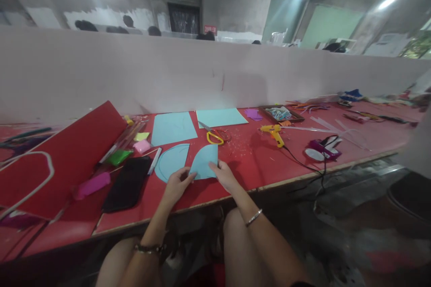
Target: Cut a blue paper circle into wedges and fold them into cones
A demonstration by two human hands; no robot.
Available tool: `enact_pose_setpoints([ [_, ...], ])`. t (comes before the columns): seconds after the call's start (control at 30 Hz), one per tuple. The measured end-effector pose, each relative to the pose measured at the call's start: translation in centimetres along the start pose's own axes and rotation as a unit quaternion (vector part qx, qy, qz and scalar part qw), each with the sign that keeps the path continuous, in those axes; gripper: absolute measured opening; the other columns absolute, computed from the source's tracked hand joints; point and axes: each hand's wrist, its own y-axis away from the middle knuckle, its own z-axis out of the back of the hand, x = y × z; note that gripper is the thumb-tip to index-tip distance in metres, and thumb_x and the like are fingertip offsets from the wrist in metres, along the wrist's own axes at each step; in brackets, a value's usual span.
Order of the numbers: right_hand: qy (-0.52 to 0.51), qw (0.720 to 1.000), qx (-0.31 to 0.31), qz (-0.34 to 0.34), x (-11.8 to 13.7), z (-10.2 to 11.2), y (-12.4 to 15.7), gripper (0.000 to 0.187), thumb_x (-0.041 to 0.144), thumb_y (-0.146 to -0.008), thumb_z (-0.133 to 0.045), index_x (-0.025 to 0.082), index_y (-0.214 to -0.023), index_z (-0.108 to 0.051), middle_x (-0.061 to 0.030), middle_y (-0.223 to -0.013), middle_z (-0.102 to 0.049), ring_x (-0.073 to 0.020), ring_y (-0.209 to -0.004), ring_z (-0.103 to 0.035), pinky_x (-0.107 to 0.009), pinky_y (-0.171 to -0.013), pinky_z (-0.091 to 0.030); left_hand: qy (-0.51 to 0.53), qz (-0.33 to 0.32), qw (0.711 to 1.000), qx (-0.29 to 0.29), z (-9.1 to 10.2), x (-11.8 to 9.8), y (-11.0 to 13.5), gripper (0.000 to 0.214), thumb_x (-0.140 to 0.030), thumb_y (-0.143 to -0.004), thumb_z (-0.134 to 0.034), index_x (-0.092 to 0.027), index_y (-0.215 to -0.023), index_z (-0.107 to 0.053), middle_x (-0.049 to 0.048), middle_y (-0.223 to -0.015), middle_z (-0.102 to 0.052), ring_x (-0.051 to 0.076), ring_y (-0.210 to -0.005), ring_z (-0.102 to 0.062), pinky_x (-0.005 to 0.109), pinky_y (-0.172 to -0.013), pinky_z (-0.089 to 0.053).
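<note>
My left hand (177, 183) and right hand (226, 176) extend over the front edge of the table (247, 172). The left fingers are closed on the lower left corner of a light-blue paper piece (204, 161); the right fingers are closed on its right edge. The piece is located near the front edge, its curved edge toward the upper left. I cannot tell whether its underside touches the table.

Left side: a half-round blue paper (171, 158) lies just beside the piece, with a narrow red gap between the two. A white pen (154, 161) borders its curved edge. A black rectangular case (127, 184) lies next to the pen, its lower end near the front edge. A red board (77, 157) stands tilted toward the table's left end.

Rear side: scissors (215, 137) with yellow handles lie just behind the piece, blade on a blue sheet stack (222, 117). A second blue sheet (173, 128) adjoins it on the left. Both lie along the rear edge, below the partition (188, 71).

Right side: red surface, scattered with small scraps, gives lateral room up to the yellow glue gun (273, 133), well apart from my right hand.
</note>
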Motion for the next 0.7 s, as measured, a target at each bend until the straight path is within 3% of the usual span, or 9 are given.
enact_pose_setpoints([
  [0.2, 0.015, 1.0, 0.022, 0.013, 0.6, -0.2, 0.5, 0.04, 0.042, -0.063, -0.069, 0.015, -0.093, -0.065, -0.0042, -0.086, -0.069, -0.0205, -0.079, -0.062, -0.034, -0.076, -0.049, -0.003, -0.009, 1.0, 0.007, -0.2, -0.3, 0.2, 0.032, -0.05, -0.071, -0.052, -0.019, -0.069, -0.056, -0.006, -0.049, -0.047, 0.012, -0.05, -0.045, 0.024, -0.052, -0.037],
  [0.33, 0.025, 0.999, 0.033, 0.023, 0.7, -0.3, 0.6, 0.042, 0.041, -0.062, -0.071, 0.015, -0.095, -0.064, -0.0037, -0.084, -0.069, -0.0196, -0.075, -0.063, -0.035, -0.074, -0.05, -0.002, -0.016, 1.0, 0.001, -0.5, -0.3, 0.3, 0.036, -0.053, -0.074, -0.045, -0.021, -0.059, -0.046, -0.0058, -0.049, -0.044, 0.012, -0.05, -0.043, 0.023, -0.05, -0.035],
  [0.5, 0.055, 0.997, 0.004, 0.046, 0.4, -0.4, 0.6, 0.04, 0.041, -0.064, -0.068, 0.013, -0.093, -0.064, -0.0051, -0.086, -0.069, -0.0193, -0.074, -0.062, -0.034, -0.073, -0.049, 0.007, -0.011, 1.0, 0.027, -0.8, -0.7, 0.8, 0.04, -0.054, -0.082, -0.032, -0.022, -0.065, -0.046, -0.004, -0.046, -0.051, 0.013, -0.043, -0.044, 0.024, -0.047, -0.036],
  [0.7, 0.098, 0.993, -0.03, 0.066, 0.3, -1.1, 0.8, 0.034, 0.038, -0.066, -0.064, 0.014, -0.09, -0.063, -0.006, -0.085, -0.069, -0.0204, -0.075, -0.062, -0.033, -0.071, -0.049, 0.011, -0.021, 0.999, 0.045, -0.8, -1.3, 1.0, 0.043, -0.056, -0.082, -0.033, -0.021, -0.062, -0.049, -0.0026, -0.047, -0.054, 0.013, -0.047, -0.046, 0.026, -0.054, -0.039],
])
